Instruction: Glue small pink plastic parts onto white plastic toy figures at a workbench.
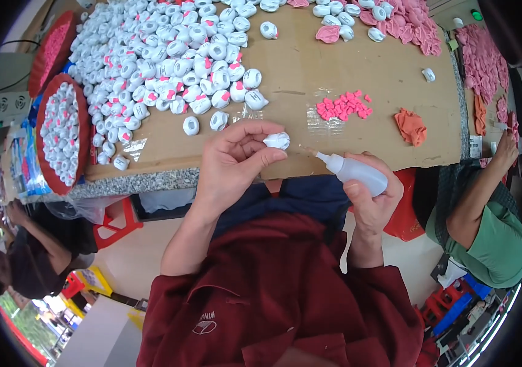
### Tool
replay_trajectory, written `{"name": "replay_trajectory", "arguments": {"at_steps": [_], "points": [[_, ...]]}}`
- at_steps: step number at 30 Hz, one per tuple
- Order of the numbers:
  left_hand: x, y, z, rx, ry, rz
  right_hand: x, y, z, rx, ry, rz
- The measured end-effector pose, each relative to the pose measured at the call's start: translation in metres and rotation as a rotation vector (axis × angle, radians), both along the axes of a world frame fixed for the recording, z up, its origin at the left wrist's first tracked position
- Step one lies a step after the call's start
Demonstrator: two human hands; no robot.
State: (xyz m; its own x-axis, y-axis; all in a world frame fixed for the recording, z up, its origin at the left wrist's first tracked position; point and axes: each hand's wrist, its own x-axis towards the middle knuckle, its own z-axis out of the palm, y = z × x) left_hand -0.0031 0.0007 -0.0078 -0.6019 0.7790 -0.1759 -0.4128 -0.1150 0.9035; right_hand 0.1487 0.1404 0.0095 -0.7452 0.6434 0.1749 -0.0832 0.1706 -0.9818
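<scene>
At frame centre, the left hand is pinching a white piece; to its right, the right hand is grasping a squeeze bottle, its nozzle standing apart. Dispensing is apparently being prepared; the next move is likely requiring careful aim.

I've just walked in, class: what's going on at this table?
A person's left hand pinches a small white piece, while the right hand holds a squeeze bottle, its tip pointing toward the piece but apart from it. Beyond them, on the cardboard, lie small pink pieces and, to the left, a big heap of white pieces, many with pink parts on them.
</scene>
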Motion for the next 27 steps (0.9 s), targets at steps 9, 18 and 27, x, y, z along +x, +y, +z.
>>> {"name": "replay_trajectory", "arguments": {"at_steps": [9, 18, 27], "points": [[0.0015, -0.0037, -0.002, -0.001, 0.005, 0.015, -0.0016, -0.0096, 0.0039, -0.088, -0.154, -0.029], [0.0018, -0.0001, -0.0018, 0.009, 0.03, 0.014, 0.0008, -0.005, 0.0059, -0.084, -0.204, -0.047], [0.0014, 0.0014, -0.0036, 0.018, 0.048, 0.047, -0.0026, -0.0049, 0.0047, -0.101, -0.152, -0.002]]}}
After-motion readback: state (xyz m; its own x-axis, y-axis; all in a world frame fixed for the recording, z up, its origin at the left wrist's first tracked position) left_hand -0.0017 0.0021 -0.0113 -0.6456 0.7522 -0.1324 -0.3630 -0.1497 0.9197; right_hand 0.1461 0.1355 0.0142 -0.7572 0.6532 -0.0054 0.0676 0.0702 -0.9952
